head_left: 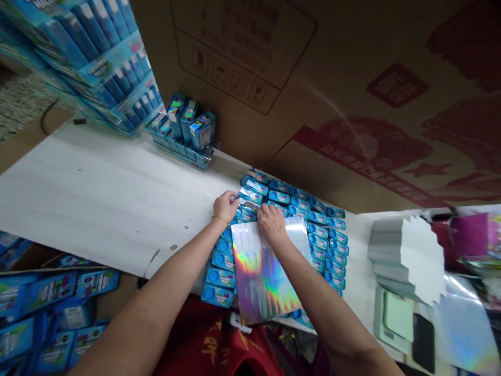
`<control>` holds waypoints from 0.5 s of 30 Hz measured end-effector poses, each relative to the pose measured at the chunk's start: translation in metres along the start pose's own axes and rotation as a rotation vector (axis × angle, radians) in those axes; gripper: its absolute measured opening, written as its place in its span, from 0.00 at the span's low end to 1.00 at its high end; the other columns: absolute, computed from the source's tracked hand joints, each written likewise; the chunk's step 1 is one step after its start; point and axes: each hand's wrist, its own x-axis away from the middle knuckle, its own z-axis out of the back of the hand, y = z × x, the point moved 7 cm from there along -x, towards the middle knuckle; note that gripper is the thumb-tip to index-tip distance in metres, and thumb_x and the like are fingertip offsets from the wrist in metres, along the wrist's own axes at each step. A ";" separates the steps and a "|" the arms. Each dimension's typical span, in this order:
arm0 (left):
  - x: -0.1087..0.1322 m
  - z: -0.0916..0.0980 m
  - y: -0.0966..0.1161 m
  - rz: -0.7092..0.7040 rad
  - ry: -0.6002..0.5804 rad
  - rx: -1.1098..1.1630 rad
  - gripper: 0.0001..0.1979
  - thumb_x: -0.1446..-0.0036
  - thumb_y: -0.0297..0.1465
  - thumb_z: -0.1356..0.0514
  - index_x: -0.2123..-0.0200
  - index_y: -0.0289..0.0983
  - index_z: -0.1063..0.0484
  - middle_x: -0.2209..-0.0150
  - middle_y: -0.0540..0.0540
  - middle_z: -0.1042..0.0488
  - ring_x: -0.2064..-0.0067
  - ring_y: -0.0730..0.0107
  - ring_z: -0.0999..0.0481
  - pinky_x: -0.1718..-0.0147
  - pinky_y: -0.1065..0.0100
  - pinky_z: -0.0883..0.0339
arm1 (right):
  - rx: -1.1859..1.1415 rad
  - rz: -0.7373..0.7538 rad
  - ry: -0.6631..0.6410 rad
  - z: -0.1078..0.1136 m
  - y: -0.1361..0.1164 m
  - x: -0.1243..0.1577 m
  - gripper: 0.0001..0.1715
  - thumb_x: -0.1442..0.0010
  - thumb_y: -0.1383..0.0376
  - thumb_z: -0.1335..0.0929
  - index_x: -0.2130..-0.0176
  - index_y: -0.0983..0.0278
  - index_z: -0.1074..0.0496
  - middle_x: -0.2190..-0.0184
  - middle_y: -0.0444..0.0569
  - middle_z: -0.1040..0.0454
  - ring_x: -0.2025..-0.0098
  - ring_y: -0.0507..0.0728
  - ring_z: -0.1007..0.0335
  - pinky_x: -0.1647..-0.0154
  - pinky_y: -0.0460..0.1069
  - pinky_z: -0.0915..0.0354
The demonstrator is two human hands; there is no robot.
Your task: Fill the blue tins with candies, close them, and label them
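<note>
A: Box position?
B: Blue box point(246, 215) between both hands' fingers, long axis left to right; neither hand clearly nearer.
A: Fingers?
B: Left hand point(227, 204) pinching a silver strip point(249, 204); right hand point(271, 221) curled, grip unclear.

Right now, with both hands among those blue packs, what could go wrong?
The shiny sheet lies across the blue packs, with the right hand reaching over it, so it could slide or crease. The packs sit close together in rows, so a nudge from the left hand might push some out of line. Three boxes perched on others might topple if bumped.
</note>
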 end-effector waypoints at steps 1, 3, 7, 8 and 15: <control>0.000 0.000 0.000 -0.006 -0.001 -0.001 0.08 0.55 0.31 0.42 0.68 0.38 0.29 0.77 0.51 0.30 0.73 0.72 0.31 0.70 0.72 0.39 | -0.004 -0.012 0.004 0.000 0.004 0.005 0.13 0.40 0.70 0.43 0.63 0.66 0.31 0.65 0.54 0.33 0.64 0.58 0.42 0.66 0.52 0.51; 0.000 -0.001 -0.001 -0.015 -0.001 -0.001 0.08 0.54 0.31 0.42 0.68 0.38 0.29 0.77 0.51 0.31 0.73 0.72 0.31 0.70 0.72 0.39 | -0.019 -0.025 0.036 0.004 0.007 0.010 0.16 0.40 0.68 0.43 0.55 0.64 0.33 0.61 0.54 0.34 0.63 0.58 0.43 0.65 0.53 0.51; -0.002 -0.004 -0.003 -0.025 0.001 0.024 0.08 0.55 0.31 0.42 0.68 0.38 0.29 0.78 0.52 0.31 0.74 0.72 0.31 0.71 0.72 0.39 | -0.078 -0.037 0.054 0.010 -0.003 0.005 0.24 0.39 0.68 0.45 0.43 0.57 0.44 0.56 0.53 0.36 0.61 0.59 0.44 0.64 0.53 0.51; -0.002 -0.004 -0.004 -0.024 0.004 0.032 0.09 0.55 0.32 0.42 0.68 0.37 0.29 0.79 0.52 0.31 0.74 0.72 0.31 0.72 0.72 0.39 | -0.089 -0.051 0.045 0.010 -0.006 0.002 0.25 0.39 0.68 0.45 0.43 0.57 0.45 0.56 0.53 0.36 0.60 0.59 0.44 0.63 0.53 0.50; -0.005 -0.007 -0.012 -0.009 0.012 0.085 0.10 0.56 0.34 0.41 0.68 0.38 0.29 0.79 0.53 0.32 0.75 0.73 0.32 0.72 0.72 0.39 | -0.132 -0.096 0.011 0.003 -0.012 -0.004 0.25 0.40 0.69 0.45 0.43 0.61 0.45 0.53 0.55 0.38 0.57 0.60 0.45 0.61 0.53 0.50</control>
